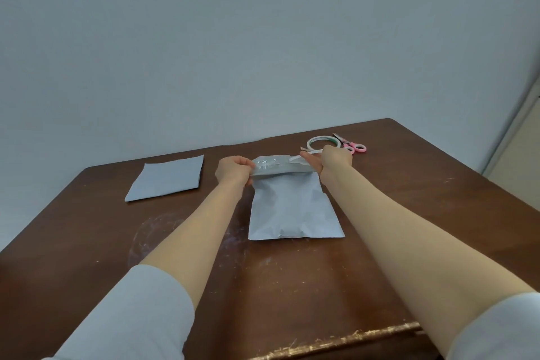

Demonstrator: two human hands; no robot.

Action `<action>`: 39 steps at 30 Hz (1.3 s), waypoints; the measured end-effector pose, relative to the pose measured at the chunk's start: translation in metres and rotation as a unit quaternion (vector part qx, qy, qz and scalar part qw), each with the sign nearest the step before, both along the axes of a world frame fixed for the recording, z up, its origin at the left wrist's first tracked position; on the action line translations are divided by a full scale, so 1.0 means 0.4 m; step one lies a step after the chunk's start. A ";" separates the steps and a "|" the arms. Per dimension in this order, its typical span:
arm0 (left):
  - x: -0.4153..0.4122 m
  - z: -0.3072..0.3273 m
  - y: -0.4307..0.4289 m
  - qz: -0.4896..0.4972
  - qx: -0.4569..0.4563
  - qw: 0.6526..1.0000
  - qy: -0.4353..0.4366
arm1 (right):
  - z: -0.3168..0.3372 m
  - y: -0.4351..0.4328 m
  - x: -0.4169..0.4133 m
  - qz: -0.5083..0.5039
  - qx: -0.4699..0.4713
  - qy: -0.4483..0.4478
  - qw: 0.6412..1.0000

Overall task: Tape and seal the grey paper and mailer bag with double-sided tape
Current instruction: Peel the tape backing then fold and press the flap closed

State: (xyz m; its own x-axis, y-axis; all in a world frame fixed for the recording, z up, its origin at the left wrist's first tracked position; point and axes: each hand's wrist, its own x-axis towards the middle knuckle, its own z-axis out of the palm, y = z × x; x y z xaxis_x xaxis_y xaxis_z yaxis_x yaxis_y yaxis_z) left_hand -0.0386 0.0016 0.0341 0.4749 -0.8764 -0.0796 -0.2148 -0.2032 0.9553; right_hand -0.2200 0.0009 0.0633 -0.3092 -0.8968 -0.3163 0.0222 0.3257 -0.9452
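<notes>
A grey mailer bag (pixel 293 207) lies flat in the middle of the brown table, its top flap (pixel 277 166) raised toward the far edge. My left hand (pixel 233 171) pinches the flap's left end. My right hand (pixel 330 162) grips the flap's right end and a white strip (pixel 306 154) that peels off along the flap. A sheet of grey paper (pixel 168 178) lies flat to the left, apart from both hands. The roll of double-sided tape (pixel 317 142) rests just behind my right hand.
Pink-handled scissors (pixel 352 145) lie beside the tape roll at the back right. The table (pixel 409 213) has a worn front edge near me, a back edge close to the wall, and a scuffed patch left of the bag.
</notes>
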 end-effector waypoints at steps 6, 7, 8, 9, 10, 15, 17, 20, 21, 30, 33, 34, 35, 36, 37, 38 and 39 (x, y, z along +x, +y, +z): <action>-0.010 0.014 0.008 0.020 0.011 0.999 -0.026 | 0.000 -0.006 -0.053 -0.064 -0.022 0.087 0.994; -0.011 0.018 0.013 0.021 0.010 0.999 -0.030 | 0.002 -0.004 -0.054 -0.089 -0.035 0.083 0.992; -0.010 0.017 0.011 0.026 0.009 0.999 -0.030 | -0.003 0.001 -0.061 -0.124 -0.072 0.045 0.989; -0.012 0.018 0.010 0.031 0.011 0.999 -0.029 | 0.000 0.008 -0.068 -0.148 -0.092 -0.037 0.984; -0.013 0.018 0.008 0.036 0.012 0.999 -0.029 | -0.001 0.005 -0.072 -0.155 -0.103 -0.071 0.980; -0.024 0.025 0.011 0.055 0.027 0.997 -0.037 | -0.001 0.028 -0.096 -0.200 -0.134 -0.017 0.970; -0.028 0.028 0.013 0.058 0.029 0.997 -0.041 | 0.006 0.037 -0.104 -0.194 -0.147 0.004 0.970; -0.034 0.032 0.015 0.058 0.028 0.997 -0.040 | 0.010 0.044 -0.122 -0.186 -0.162 0.042 0.968; -0.035 0.033 0.017 0.059 0.027 0.997 -0.043 | 0.013 0.049 -0.125 -0.186 -0.165 0.048 0.967; -0.035 0.058 0.049 0.005 0.074 0.979 -0.189 | 0.022 0.067 -0.145 -0.191 -0.195 0.076 0.959; -0.034 0.089 0.054 -0.031 0.089 0.960 -0.264 | 0.026 0.075 -0.140 -0.176 -0.205 0.047 0.962; -0.037 0.103 0.058 -0.049 0.082 0.960 -0.264 | 0.027 0.078 -0.137 -0.172 -0.205 0.041 0.963; -0.040 0.113 0.061 -0.061 0.071 0.962 -0.258 | 0.028 0.080 -0.134 -0.168 -0.202 0.039 0.964; -0.044 0.121 0.064 -0.067 0.060 0.961 -0.262 | 0.028 0.083 -0.132 -0.161 -0.199 0.036 0.966; -0.045 0.124 0.066 -0.068 0.049 0.957 -0.277 | 0.028 0.082 -0.131 -0.146 -0.197 0.034 0.969; -0.045 0.123 0.065 -0.063 0.039 0.954 -0.292 | 0.028 0.084 -0.130 -0.126 -0.192 0.035 0.973; -0.043 0.119 0.063 -0.058 0.032 0.951 -0.303 | 0.029 0.086 -0.129 -0.103 -0.185 0.040 0.977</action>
